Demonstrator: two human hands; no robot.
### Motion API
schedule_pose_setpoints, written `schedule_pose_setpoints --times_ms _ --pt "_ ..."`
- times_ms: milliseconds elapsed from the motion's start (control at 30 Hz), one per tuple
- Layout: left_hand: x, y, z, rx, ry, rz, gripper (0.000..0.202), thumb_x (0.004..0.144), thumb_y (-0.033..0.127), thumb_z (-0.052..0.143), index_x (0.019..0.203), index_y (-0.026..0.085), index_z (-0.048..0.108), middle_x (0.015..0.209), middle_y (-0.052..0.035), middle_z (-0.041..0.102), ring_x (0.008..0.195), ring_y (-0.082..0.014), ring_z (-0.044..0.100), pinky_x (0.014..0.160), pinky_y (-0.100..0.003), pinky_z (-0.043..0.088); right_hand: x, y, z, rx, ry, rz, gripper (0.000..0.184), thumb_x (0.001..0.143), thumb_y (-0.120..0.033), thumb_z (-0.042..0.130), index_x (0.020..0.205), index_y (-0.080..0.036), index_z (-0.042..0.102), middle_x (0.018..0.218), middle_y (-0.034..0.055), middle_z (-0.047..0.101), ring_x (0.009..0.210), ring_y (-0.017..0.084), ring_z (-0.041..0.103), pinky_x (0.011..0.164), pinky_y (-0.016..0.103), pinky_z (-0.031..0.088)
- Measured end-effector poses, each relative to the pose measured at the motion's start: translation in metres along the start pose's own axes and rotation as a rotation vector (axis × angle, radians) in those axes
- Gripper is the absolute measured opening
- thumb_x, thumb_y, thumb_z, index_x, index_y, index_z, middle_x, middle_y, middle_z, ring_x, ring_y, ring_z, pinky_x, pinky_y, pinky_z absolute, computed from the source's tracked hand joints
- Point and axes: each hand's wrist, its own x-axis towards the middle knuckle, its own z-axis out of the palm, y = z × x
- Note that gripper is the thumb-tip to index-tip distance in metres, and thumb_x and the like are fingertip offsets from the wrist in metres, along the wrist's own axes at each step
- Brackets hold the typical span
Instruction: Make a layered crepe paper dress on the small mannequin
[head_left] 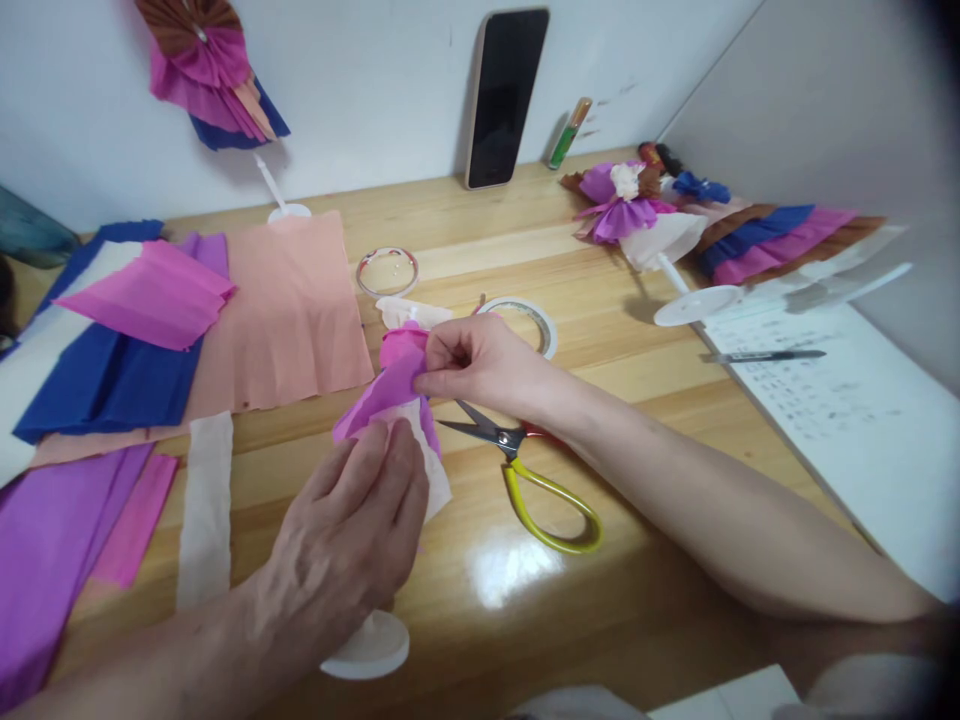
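Note:
My left hand [352,540] is closed around the lower part of a small crepe-paper figure [397,385], magenta and purple over white. Below that hand shows the figure's round white base [371,648]. My right hand [472,365] pinches the magenta paper at the top of the figure, fingers pressed together. Both hands hold the figure above the wooden desk [487,600].
Yellow-handled scissors [525,470] lie just right of my hands. A tape roll [536,318] and a clear ring [387,271] sit behind them. Sheets of peach, blue, pink and purple crepe paper [285,310] cover the left. Finished paper dolls [637,210], a pen [765,355], a printed sheet [840,420] and a phone [504,95] stand right and back.

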Motion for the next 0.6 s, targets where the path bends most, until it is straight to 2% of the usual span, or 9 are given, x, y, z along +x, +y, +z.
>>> schedule_pose_setpoints --times_ms 200,267,367,500,600 --pt "0.002 -0.003 -0.003 0.012 -0.001 0.015 0.031 0.088 0.001 0.037 0.101 0.000 0.065 0.107 -0.0173 0.069 0.100 -0.0292 0.059 0.083 -0.039 0.051 -0.005 -0.009 -0.007 -0.113 0.016 -0.080 0.021 0.068 -0.016 0.063 0.056 -0.018 0.047 0.052 -0.0075 0.042 0.052 0.007 0.038 0.051 0.023 0.025" --pt "0.003 -0.005 -0.003 0.003 -0.006 0.026 0.031 0.089 0.002 0.037 0.100 0.000 0.066 0.104 -0.0167 0.070 0.098 -0.0288 0.060 0.080 -0.038 0.052 -0.009 -0.011 -0.014 -0.197 -0.081 -0.125 0.016 0.070 -0.014 0.063 0.059 -0.017 0.052 0.053 -0.0071 0.044 0.051 0.007 0.040 0.051 0.023 0.026" --pt "0.004 -0.008 -0.003 -0.026 -0.001 0.011 0.030 0.090 0.004 0.038 0.101 0.001 0.066 0.103 -0.0157 0.070 0.095 -0.0289 0.060 0.077 -0.039 0.054 -0.018 -0.011 -0.024 -0.392 -0.299 -0.211 0.012 0.070 -0.006 0.060 0.063 -0.017 0.061 0.059 -0.0046 0.053 0.055 0.008 0.045 0.053 0.024 0.028" --pt "0.002 -0.011 -0.001 -0.030 0.009 -0.007 0.028 0.089 0.003 0.040 0.101 0.004 0.065 0.102 -0.0141 0.070 0.092 -0.0284 0.059 0.073 -0.040 0.055 -0.029 -0.014 -0.019 -0.686 -0.354 -0.211 0.018 0.070 -0.005 0.060 0.064 -0.020 0.068 0.062 -0.0013 0.061 0.053 0.010 0.045 0.053 0.027 0.023" --pt "-0.001 -0.012 0.001 -0.038 0.018 -0.019 0.028 0.088 0.002 0.041 0.103 0.004 0.064 0.104 -0.0138 0.070 0.093 -0.0291 0.059 0.072 -0.041 0.054 -0.034 -0.017 -0.004 -0.844 -0.380 -0.148 0.007 0.074 -0.019 0.065 0.072 -0.019 0.071 0.068 0.0040 0.067 0.054 0.013 0.051 0.051 0.028 0.021"
